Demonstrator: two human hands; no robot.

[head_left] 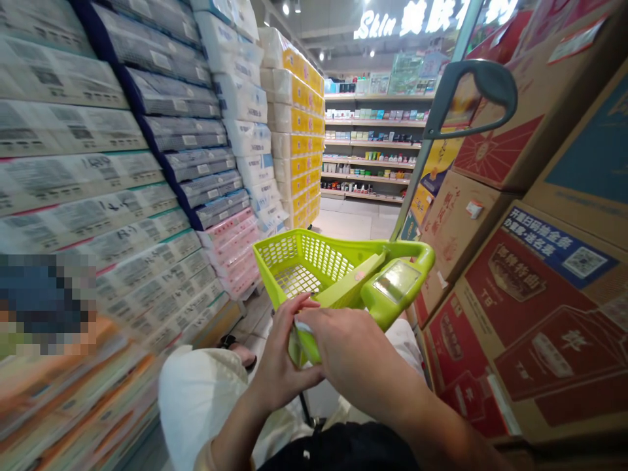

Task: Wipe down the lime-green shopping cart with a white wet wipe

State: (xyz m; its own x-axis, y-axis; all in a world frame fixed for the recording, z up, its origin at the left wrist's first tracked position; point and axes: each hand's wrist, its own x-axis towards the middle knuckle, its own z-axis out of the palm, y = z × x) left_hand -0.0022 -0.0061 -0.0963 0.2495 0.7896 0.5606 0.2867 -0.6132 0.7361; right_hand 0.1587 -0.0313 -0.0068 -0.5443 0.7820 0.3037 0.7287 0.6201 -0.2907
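Both left hand [280, 358] and right hand [354, 356] grip near rim of green basket [318, 256]; mesh floor visible.

The basket [314, 261] is lime green with a lattice of small holes; its handle [483, 85] is grey. The boxes [534, 307] are brown card with red panels, one blue. Packs are stacked in navy [171, 98], yellow [299, 131] and pink [235, 248]. The trousers [196, 392] are white.

a narrow shop aisle. stacked tissue packs [122, 163] wall the left, cardboard boxes [530, 294] the right. pale floor tiles [353, 226] lead to stocked shelves [373, 140] at the far end, under ceiling spotlights [286, 8] and a lit sign [417, 18].
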